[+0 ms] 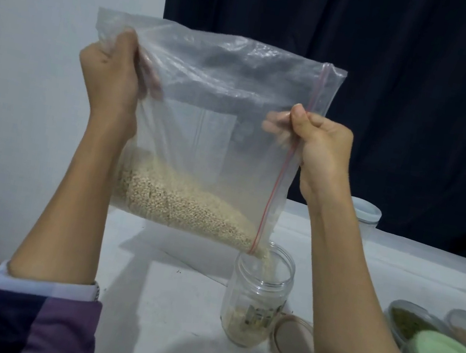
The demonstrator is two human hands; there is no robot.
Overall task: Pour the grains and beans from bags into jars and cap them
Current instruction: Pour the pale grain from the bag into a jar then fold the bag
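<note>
Both hands, L (111, 69) & R (320, 141), grip bag (204, 116).

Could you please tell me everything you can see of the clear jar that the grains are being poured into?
The clear jar looks like transparent plastic, with a threaded neck and a printed label low on its side. It stands upright and uncapped on the white table, with only a shallow layer of pale grains at its bottom. The bag corner hangs over its mouth, spilling grains in. A tan lid lies right beside its base.
</note>
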